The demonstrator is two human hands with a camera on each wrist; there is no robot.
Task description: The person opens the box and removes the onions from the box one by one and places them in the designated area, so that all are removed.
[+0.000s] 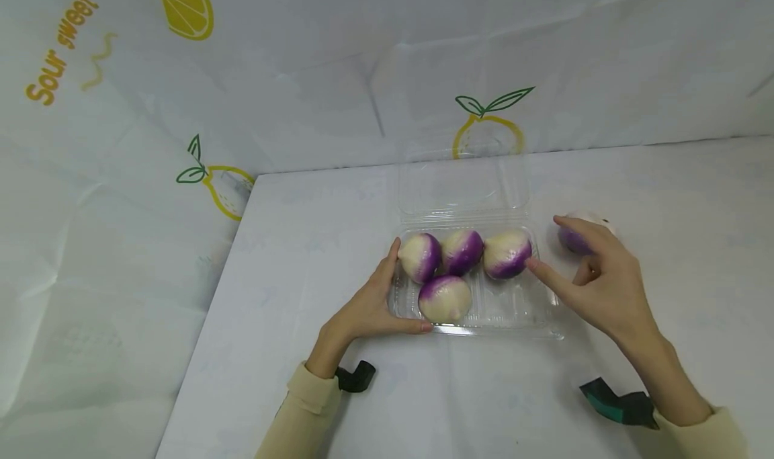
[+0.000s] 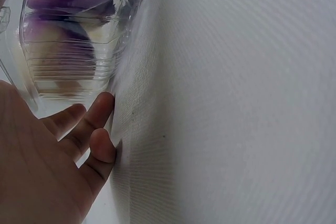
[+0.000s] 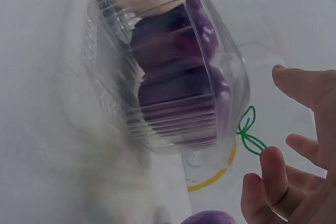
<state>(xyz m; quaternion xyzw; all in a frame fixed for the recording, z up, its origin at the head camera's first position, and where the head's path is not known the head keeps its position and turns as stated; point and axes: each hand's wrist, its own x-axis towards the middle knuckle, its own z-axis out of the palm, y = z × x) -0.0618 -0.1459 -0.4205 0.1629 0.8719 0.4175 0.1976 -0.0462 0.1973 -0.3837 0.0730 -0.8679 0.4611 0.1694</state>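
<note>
A clear plastic clamshell box [image 1: 502,308] lies on the table with its lid [image 1: 462,187] folded back. Inside are several purple-and-white turnips: three along the back, the rightmost turnip [image 1: 506,254] among them, and one turnip [image 1: 444,299] at the front left. My left hand [image 1: 371,304] rests at the box's left front corner, thumb along the front edge and fingers along the side. My right hand [image 1: 605,281] is over the box's right side, thumb and index finger spread with nothing between them. Behind its fingers another turnip [image 1: 574,242] sits on the table, partly hidden.
A white cloth-like covering lies over the table [image 1: 290,244]. Behind it rises a white backdrop [image 1: 314,96] printed with lemons. The table's left edge runs diagonally toward the front. Dark straps [image 1: 357,377] show at both wrists.
</note>
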